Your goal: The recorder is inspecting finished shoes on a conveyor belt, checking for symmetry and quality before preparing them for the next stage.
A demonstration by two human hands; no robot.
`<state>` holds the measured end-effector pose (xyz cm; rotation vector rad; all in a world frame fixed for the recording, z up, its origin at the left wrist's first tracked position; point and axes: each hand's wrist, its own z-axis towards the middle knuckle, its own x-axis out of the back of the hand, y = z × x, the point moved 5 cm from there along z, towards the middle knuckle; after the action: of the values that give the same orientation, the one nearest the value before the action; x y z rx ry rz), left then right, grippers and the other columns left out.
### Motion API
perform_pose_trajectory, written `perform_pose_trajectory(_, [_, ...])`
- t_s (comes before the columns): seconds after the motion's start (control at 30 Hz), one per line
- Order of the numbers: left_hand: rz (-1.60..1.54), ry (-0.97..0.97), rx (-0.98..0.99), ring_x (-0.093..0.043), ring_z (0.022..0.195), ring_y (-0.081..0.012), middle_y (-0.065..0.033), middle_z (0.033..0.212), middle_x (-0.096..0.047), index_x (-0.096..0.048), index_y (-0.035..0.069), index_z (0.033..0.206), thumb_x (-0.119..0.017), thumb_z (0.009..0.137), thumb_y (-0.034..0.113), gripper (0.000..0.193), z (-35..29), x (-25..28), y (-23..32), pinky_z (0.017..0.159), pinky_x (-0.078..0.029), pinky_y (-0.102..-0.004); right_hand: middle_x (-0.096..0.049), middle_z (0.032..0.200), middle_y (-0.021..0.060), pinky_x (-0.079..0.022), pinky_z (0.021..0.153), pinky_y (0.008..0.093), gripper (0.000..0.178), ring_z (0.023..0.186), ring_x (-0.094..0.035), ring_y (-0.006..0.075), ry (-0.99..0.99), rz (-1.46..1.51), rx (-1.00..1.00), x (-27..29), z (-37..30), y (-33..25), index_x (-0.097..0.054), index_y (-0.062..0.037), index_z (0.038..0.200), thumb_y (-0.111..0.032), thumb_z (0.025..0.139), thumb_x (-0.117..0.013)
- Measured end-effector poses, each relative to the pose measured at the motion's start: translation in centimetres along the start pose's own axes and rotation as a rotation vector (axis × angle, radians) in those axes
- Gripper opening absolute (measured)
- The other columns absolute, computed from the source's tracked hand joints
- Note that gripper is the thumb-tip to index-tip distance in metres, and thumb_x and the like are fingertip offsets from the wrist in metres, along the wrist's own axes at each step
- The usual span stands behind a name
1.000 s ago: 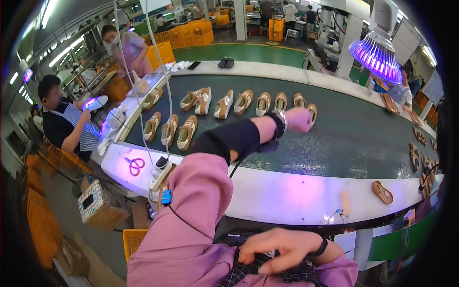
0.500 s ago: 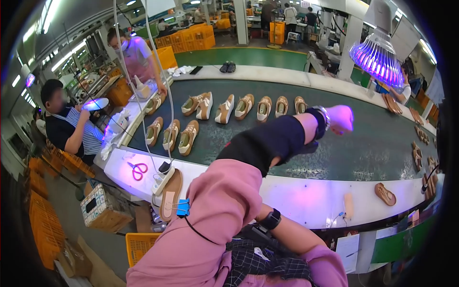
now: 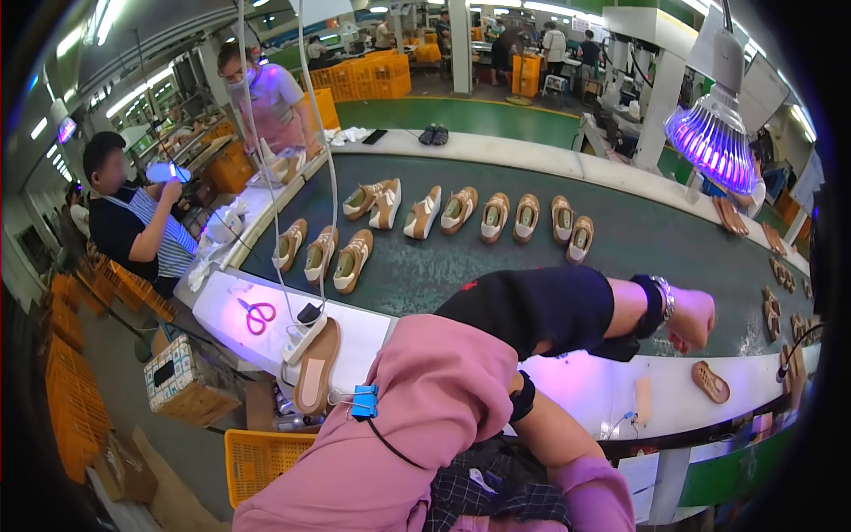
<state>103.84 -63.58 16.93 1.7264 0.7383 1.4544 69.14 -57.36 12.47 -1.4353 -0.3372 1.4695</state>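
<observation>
My left hand (image 3: 694, 319) reaches over the near right part of the belt, its fingers curled downward and nothing visible in them. A silver watch and a black band circle that wrist. Just below it, on the white ledge, lies a tan shoe sole (image 3: 711, 381) with raised edges. My right forearm (image 3: 560, 427) comes in from the lower edge, a black watch at its wrist; my left sleeve hides the right hand. Tan and white sneakers (image 3: 458, 210) stand in two groups on the dark green belt (image 3: 496, 177). The sneaker (image 3: 581, 239) nearest my left forearm stands beside another.
A purple-glowing lamp (image 3: 709, 142) hangs at the right. Pink-handled scissors (image 3: 258, 317), a power strip (image 3: 301, 341) and a flat insole (image 3: 316, 365) lie on the near left ledge. Cords hang there. Two co-workers stand at the left. A yellow crate (image 3: 266, 457) is below.
My left hand has moved right and nearer, toward the sole on the ledge. A sneaker beside the row's right end now shows. The far-left co-worker has lifted a sneaker from the belt.
</observation>
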Motion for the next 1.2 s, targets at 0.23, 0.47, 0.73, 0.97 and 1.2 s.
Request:
perform_pose_trajectory(0.23, [-0.017,-0.100,-0.079,-0.064,0.057,-0.0157,-0.0104,0.065,-0.065,-0.062,-0.002,0.069,-0.059,0.074,0.006,0.010,3.3,-4.9,4.4,0.052,-0.052,-0.0271,-0.047,0.133,0.0066,-0.029,0.107,0.0306,0.053,0.120,-0.045,0.0233,-0.106,0.304,-0.029,-0.7,-0.2,0.7,-0.049,-0.0122,0.128,-0.021,0.080,-0.071])
perform_pose_trajectory(0.47, [-0.108,-0.024,-0.065,-0.064,0.054,-0.0170,-0.0110,0.063,-0.064,-0.061,-0.002,0.066,-0.060,0.073,0.006,0.011,4.1,-5.0,2.4,0.051,-0.053,-0.0280,-0.053,0.124,0.0127,-0.040,0.095,0.0314,0.035,0.110,-0.053,0.0200,-0.192,0.082,0.037,-3.1,1.2,3.6,-0.053,-0.0018,0.116,-0.016,0.085,-0.063])
perform_pose_trajectory(0.73, [0.070,-0.001,0.020,-0.064,0.055,-0.0170,-0.0107,0.064,-0.065,-0.064,0.000,0.073,-0.057,0.072,0.008,0.011,1.3,-0.3,-3.1,0.052,-0.052,-0.0290,-0.055,0.122,0.0100,-0.043,0.092,0.0307,0.031,0.106,-0.056,0.0189,0.037,-0.449,0.027,-3.3,-5.2,3.7,-0.055,-0.0015,0.113,-0.014,0.085,-0.062])
perform_pose_trajectory(0.97, [0.857,0.108,-0.072,-0.062,0.071,-0.0315,-0.0118,0.072,-0.064,-0.065,0.009,0.074,-0.056,0.064,0.013,0.015,-4.7,3.2,-11.7,0.064,-0.049,-0.0412,-0.057,0.117,0.0116,-0.039,0.097,0.0307,0.029,0.107,-0.056,0.0206,-0.096,0.291,-0.004,-3.9,-9.8,5.0,-0.052,0.0016,0.118,-0.003,0.089,-0.051])
perform_pose_trajectory(1.2, [0.926,0.068,0.207,-0.063,0.073,-0.0316,-0.0120,0.074,-0.065,-0.067,0.009,0.078,-0.056,0.064,0.011,0.018,-11.4,5.3,-16.4,0.065,-0.050,-0.0416,-0.048,0.128,0.0167,-0.036,0.099,0.0342,0.044,0.121,-0.046,0.0233,0.066,-0.455,-0.049,-7.5,-11.7,2.1,-0.045,0.0070,0.124,-0.010,0.086,-0.058])
